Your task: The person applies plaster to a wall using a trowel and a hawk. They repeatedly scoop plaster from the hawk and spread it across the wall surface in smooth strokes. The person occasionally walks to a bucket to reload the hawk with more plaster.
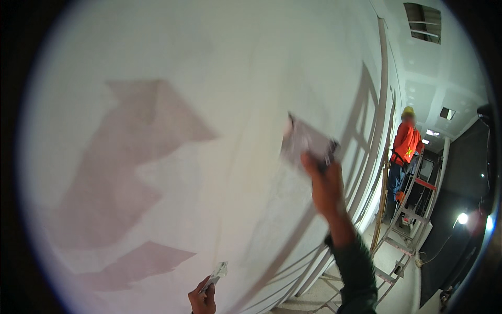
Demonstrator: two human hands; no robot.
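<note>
- While pressed flat on the smooth white wall (219, 104), a broad metal trowel (305, 142) is clenched by the right hand (325, 184).
- Left hand (203, 299), low beside the wall, grips a small putty-caked scraper (217, 273).

I see no packages, labels, signs or screens around me: nothing of that kind on the near wall to my left or in the far room to my right.

wide putty knife (305, 142) flat against wall, small scraper (217, 273) tilted
</note>
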